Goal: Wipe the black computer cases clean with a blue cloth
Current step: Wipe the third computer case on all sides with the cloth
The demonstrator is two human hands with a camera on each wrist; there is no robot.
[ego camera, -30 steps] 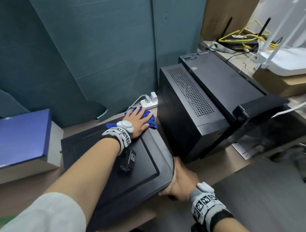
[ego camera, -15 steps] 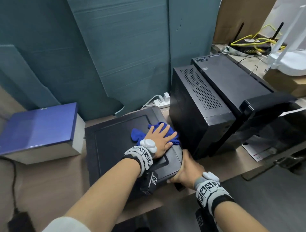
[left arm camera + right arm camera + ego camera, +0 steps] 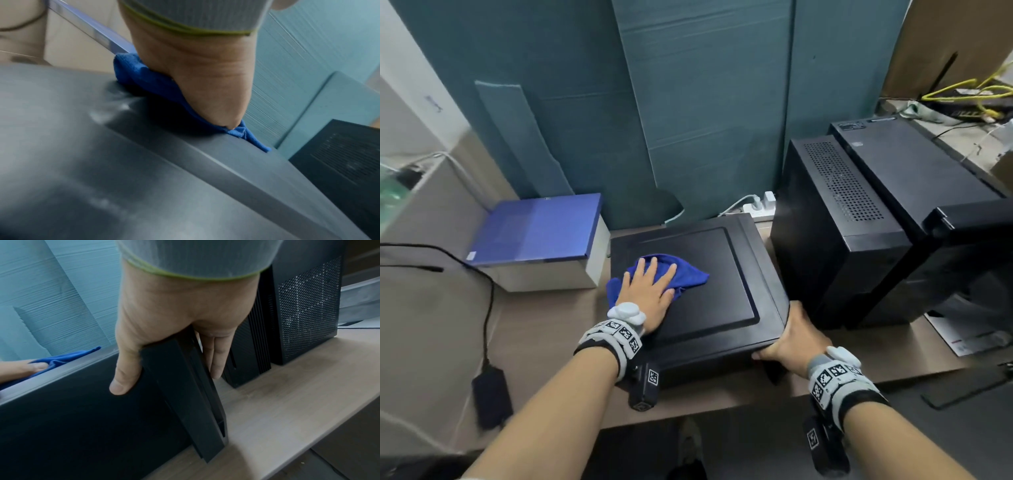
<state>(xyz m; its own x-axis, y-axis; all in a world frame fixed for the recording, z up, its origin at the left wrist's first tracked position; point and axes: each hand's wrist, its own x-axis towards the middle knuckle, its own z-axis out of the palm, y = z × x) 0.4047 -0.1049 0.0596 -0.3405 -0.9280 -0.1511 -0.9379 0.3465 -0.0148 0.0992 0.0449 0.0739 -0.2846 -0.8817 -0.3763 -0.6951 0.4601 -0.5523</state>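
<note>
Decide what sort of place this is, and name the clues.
Probably an office or computer workroom: black computer cases on a wooden desk, a power strip behind, and tangled yellow cables at the far right.

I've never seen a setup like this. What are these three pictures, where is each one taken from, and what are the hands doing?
No machine here: a person wears three cameras. The wide picture comes from one on the head, looking down at both hands. The other two come from cameras strapped to the wrists, looking along each hand.

On the wooden desk a black computer case lies flat. The left hand presses a blue cloth flat on its top panel, fingers spread. The right hand grips the case's near right corner, thumb on one face and fingers round the other, as the right wrist view shows.

Two more black cases stand upright to the right. To the left sits a blue-topped box, and a white power strip lies behind.
</note>
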